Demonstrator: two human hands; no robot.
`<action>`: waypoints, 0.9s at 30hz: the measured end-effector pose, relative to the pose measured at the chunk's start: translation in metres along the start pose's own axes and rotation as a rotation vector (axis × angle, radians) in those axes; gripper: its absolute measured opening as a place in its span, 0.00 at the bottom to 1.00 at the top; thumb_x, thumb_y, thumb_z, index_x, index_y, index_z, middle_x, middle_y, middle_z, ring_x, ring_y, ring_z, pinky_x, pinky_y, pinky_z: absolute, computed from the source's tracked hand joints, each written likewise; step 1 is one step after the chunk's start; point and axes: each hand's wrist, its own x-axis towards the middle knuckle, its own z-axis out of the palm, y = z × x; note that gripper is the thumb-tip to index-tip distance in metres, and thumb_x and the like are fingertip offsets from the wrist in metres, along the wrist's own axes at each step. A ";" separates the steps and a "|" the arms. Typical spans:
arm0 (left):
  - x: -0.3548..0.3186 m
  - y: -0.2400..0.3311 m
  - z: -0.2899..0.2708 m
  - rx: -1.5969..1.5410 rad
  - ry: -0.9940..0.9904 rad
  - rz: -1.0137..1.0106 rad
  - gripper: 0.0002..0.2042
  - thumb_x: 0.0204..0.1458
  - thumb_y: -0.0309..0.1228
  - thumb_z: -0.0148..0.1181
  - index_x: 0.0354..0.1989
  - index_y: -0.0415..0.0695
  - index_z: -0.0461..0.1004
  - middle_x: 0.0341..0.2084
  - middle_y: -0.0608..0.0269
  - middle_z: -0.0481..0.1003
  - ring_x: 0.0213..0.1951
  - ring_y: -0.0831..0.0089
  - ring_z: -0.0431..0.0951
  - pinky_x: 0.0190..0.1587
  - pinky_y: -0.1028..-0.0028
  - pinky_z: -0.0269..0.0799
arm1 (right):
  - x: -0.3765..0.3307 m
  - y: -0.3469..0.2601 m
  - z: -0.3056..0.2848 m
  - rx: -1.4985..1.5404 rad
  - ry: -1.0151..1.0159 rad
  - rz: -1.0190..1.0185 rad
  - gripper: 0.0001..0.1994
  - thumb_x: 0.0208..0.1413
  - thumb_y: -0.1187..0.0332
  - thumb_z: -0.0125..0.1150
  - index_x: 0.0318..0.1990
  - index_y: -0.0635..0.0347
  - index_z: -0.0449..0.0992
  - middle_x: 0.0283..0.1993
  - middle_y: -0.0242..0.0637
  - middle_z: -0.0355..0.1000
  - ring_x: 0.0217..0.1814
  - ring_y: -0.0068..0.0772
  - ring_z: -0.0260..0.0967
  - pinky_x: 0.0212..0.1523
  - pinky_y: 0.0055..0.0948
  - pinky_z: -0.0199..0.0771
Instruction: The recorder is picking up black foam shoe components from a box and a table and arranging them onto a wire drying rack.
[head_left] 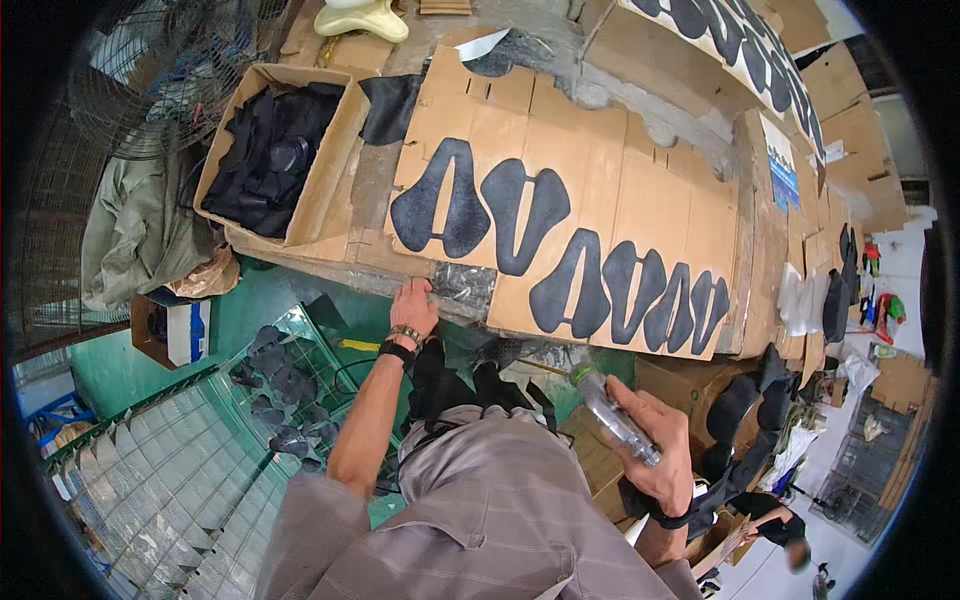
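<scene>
In the head view, the left hand (414, 306) rests with its fingers bent over the near edge of the worktable (370, 190), at about 11 o'clock from the person's chest, touching the grey marbled patch (463, 287) at the corner of the flat cardboard sheet (640, 210); it presses on the edge and grips nothing loose. The right hand (655, 445), at about 3 o'clock, is closed around a clear plastic bottle (612, 410), which tilts with its greenish cap up and to the left, toward the table. I judge that the step is to steady the body at the table while the bottle comes to the dark pieces; to do it well, the left hand should hold the edge firm and stay off the black shapes, and the bottle should stay tilted only a little until it is over the sheet. On the cardboard sheet I count six black shoe-upper pieces (520, 215) in a row, from 12 to 2 o'clock. One open carton (335, 165) at 10 o'clock holds a heap of black pieces, too many and too tangled to count. One fan (170, 70) stands at 10 o'clock, farther away.
</scene>
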 end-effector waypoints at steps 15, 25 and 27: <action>0.002 -0.010 0.000 -0.027 -0.091 -0.027 0.19 0.41 0.23 0.64 0.43 0.45 0.67 0.43 0.50 0.69 0.49 0.45 0.71 0.53 0.53 0.69 | -0.007 -0.002 -0.001 -0.030 0.022 -0.020 0.32 0.38 0.83 0.64 0.59 0.67 0.75 0.34 0.50 0.75 0.33 0.50 0.74 0.37 0.34 0.74; 0.002 -0.006 -0.005 -0.048 -0.150 -0.041 0.20 0.41 0.21 0.62 0.45 0.45 0.66 0.44 0.50 0.69 0.50 0.46 0.70 0.55 0.54 0.67 | 0.023 -0.011 0.018 0.019 0.204 -0.065 0.35 0.37 0.87 0.62 0.61 0.65 0.74 0.37 0.51 0.75 0.35 0.50 0.75 0.39 0.33 0.75; 0.002 -0.002 -0.006 -0.050 -0.152 -0.056 0.20 0.41 0.21 0.62 0.45 0.45 0.66 0.44 0.50 0.69 0.50 0.45 0.70 0.55 0.54 0.67 | 0.027 -0.017 0.020 0.026 0.227 -0.088 0.34 0.38 0.88 0.62 0.61 0.65 0.74 0.39 0.52 0.76 0.37 0.49 0.76 0.41 0.32 0.75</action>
